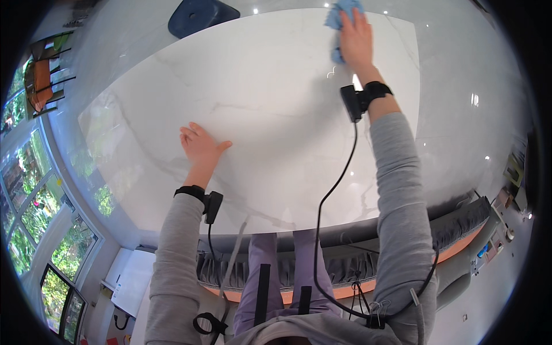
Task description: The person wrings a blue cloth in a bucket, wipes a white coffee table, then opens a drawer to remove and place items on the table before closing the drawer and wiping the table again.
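Note:
My right hand [357, 41] reaches to the far right edge of a white marble-patterned tabletop [258, 86], pressed over a crumpled blue cloth [345, 12]. Part of the cloth shows beyond the fingertips and another bit beside the palm. At the left middle of the tabletop, my left hand [202, 144] is empty, with its thumb spread away from the fingers. Each wrist wears a black strap with a small black device and a cable; the right cable hangs over the tabletop.
A dark blue stool [200, 17] stands beyond the far edge. Between the tabletop and me runs a cushioned bench with a dark ruffled cover [353, 258]. An orange chair [42, 84] is at the far left near windows. Glossy pale floor surrounds the table.

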The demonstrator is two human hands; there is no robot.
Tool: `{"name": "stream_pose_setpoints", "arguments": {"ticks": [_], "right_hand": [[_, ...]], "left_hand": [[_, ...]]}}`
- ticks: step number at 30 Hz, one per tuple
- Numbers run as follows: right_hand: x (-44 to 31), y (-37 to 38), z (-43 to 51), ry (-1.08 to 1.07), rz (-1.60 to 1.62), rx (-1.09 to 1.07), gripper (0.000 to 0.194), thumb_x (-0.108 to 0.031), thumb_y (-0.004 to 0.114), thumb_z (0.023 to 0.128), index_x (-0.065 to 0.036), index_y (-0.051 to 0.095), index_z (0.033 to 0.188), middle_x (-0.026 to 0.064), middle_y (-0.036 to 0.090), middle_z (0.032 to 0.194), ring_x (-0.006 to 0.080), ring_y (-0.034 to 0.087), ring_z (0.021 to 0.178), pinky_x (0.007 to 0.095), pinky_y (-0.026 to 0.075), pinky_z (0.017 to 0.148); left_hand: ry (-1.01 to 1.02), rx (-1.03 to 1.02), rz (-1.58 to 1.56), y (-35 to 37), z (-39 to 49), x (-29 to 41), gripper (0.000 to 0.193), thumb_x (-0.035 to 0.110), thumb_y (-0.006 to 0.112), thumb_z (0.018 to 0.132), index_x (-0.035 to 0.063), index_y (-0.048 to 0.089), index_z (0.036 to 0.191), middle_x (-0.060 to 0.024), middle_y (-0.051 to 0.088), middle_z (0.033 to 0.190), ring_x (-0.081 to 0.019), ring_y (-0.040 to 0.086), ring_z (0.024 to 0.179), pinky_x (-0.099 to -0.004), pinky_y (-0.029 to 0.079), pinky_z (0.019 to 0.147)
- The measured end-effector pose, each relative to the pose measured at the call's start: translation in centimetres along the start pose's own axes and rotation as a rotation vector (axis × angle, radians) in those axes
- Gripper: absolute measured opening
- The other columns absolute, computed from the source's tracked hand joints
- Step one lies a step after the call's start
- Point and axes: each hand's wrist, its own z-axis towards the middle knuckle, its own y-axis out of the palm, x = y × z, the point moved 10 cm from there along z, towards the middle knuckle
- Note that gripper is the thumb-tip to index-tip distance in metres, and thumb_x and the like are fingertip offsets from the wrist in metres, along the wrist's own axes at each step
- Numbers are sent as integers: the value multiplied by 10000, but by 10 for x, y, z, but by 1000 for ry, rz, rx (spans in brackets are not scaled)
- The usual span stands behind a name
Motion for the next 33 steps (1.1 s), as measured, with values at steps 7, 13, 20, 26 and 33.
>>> {"name": "stream_pose_setpoints", "arguments": {"ticks": [7, 13, 20, 26, 33], "right_hand": [[156, -31, -62, 423, -202, 16, 442, -224, 440, 949, -159, 442, 1386, 196, 372, 1449, 413, 330, 1337, 483, 251, 1109], [171, -88, -204, 562, -105, -55, 463, -113, 463, 911, -92, 443, 1373, 223, 342, 1455, 425, 307, 1340, 490, 238, 1117], [110, -176, -444, 776, -131, -89, 507, -36, 473, 893, -37, 405, 1395, 274, 274, 1475, 455, 275, 1349, 504, 231, 1119], [74, -189, -511, 905, -165, 61, 465, -45, 435, 927, 10, 387, 1386, 312, 233, 1475, 452, 267, 1354, 493, 228, 1121], [34, -105, -324, 632, -3, 126, 392, -78, 457, 937, -7, 439, 1323, 295, 329, 1423, 441, 304, 1326, 472, 243, 1121]], "left_hand": [[74, 53, 26, 4, 9, -4, 1256, 708, 695, 658, -172, 186, 1395, -399, 312, 1382, -432, 236, 1376, -431, 209, 1125], [78, 51, 80, 4, 14, -7, 1270, 732, 689, 646, -194, 206, 1368, -405, 332, 1359, -424, 283, 1350, -421, 272, 1088], [101, 87, 57, 0, 22, -11, 1297, 781, 655, 629, -196, 226, 1366, -385, 423, 1286, -404, 486, 1179, -399, 399, 984], [115, 193, 26, -9, 15, -7, 1260, 788, 647, 629, -169, 289, 1367, -386, 453, 1266, -419, 491, 1190, -433, 398, 993], [57, 517, -487, 9, -45, -42, 1120, 656, 655, 739, -93, 203, 1439, -323, 251, 1473, -383, 191, 1419, -505, 112, 1149]]}}
